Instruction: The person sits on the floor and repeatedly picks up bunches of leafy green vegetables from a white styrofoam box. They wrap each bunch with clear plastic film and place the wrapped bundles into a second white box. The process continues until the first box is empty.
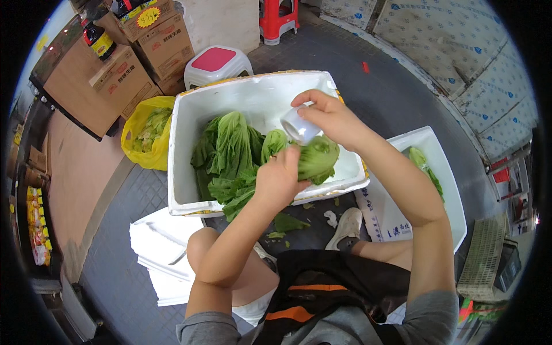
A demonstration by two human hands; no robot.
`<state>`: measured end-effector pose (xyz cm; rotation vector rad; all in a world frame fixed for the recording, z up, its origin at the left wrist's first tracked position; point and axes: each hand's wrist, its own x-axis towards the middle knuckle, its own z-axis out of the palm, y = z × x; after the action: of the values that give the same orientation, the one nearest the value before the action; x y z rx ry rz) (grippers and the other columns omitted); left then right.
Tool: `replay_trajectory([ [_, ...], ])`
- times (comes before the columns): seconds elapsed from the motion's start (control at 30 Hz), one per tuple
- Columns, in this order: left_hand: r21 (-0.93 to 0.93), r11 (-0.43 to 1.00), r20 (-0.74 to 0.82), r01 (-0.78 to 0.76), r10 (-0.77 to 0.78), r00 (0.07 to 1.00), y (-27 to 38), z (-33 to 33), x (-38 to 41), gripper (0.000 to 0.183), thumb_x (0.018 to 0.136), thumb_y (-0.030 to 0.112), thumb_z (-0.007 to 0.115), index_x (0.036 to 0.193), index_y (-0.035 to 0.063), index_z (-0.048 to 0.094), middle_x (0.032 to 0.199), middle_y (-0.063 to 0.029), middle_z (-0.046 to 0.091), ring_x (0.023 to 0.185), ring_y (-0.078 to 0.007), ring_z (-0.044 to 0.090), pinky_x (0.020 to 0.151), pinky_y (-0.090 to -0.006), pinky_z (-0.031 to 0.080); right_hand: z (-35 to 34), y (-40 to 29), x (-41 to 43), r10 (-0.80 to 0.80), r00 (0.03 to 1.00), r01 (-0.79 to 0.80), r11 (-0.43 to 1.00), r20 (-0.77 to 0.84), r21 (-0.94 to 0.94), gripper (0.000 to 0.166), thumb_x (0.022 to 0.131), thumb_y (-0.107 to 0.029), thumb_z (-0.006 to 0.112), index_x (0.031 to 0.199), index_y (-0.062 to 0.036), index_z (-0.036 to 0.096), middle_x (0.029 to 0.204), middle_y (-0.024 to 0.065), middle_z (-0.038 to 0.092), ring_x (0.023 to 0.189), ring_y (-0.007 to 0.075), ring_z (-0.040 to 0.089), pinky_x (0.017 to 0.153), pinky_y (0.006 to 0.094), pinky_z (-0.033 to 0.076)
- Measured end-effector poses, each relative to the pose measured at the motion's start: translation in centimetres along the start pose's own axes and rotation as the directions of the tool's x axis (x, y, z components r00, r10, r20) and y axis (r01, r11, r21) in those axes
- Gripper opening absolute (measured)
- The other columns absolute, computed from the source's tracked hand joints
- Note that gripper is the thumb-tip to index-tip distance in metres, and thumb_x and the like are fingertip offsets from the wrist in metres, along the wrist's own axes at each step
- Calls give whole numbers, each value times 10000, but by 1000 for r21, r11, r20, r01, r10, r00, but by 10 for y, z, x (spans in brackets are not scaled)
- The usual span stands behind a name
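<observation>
My left hand (pixel 279 179) grips a head of leafy greens (pixel 319 160) over the front right of a white foam box (pixel 345 172). The pale stem end points right, and dark leaves trail left below my wrist. Above the stem end, my right hand (pixel 325 115) holds a small whitish roll (pixel 299 125), apparently clear tape or film. Motion blurs it, and I cannot tell whether its strip touches the stem. More leafy greens (pixel 235 144) lie inside the box at the left, some with leaves hanging down over others.
A second foam box (pixel 448 207) holding wrapped greens (pixel 424 170) stands at the right. Leaf trimmings fill a yellow plastic bag (pixel 159 159) at the left. White foam sheets (pixel 164 258) lie by my knee. Beyond are cardboard cartons (pixel 166 47), a white stool (pixel 217 64) and a red stool (pixel 278 21).
</observation>
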<state>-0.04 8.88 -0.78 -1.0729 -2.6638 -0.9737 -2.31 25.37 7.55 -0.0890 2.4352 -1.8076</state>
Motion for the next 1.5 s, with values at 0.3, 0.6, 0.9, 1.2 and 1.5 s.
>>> replay_trajectory([
  [0.3, -515, 815, -83, 266, -356, 931, -18, -35, 12, 848, 533, 184, 805, 1207, 30, 314, 911, -211, 578, 832, -285, 598, 717, -343, 476, 19, -25, -67, -163, 959, 237, 909, 232, -343, 284, 761, -124, 650, 994, -42, 510, 837, 53, 568, 775, 90, 531, 674, 247, 429],
  [0.6, -937, 171, 229, 304, -357, 906, -26, -39, 1, 792, 606, 57, 758, 1286, 1, 355, 1081, -116, 552, 953, -197, 558, 807, -312, 470, -16, 54, -68, -138, 990, 118, 904, -18, -411, 479, 640, -349, 760, 950, -13, 619, 881, 141, 633, 813, 245, 608, 743, 298, 458],
  [0.9, -876, -340, 396, 341, -108, 912, -51, -2, -15, 491, 852, 285, 531, 1257, 44, 393, 1092, -113, 554, 979, -211, 554, 842, -352, 475, -7, 69, -66, -149, 981, 116, 966, 129, 231, 296, 800, -130, 643, 1043, 20, 562, 915, 51, 625, 811, 104, 575, 767, 235, 449],
  [1.2, -784, -525, 469, 330, -154, 869, -37, -4, -31, 515, 873, 399, 463, 1246, 50, 401, 1136, -121, 528, 1001, -232, 542, 856, -373, 467, 16, 64, -65, -220, 971, 163, 898, 97, 409, 246, 791, -138, 655, 973, 17, 597, 857, 41, 628, 803, 95, 565, 775, 238, 445],
  [1.5, -729, -538, 547, 423, -88, 832, -13, 5, -55, 571, 849, 449, 475, 1257, 59, 392, 1160, -124, 512, 1030, -242, 523, 871, -390, 455, 65, 124, -91, -21, 994, -57, 743, 109, 666, 275, 827, -213, 613, 1004, -2, 607, 909, 41, 641, 781, 86, 579, 710, 238, 473],
])
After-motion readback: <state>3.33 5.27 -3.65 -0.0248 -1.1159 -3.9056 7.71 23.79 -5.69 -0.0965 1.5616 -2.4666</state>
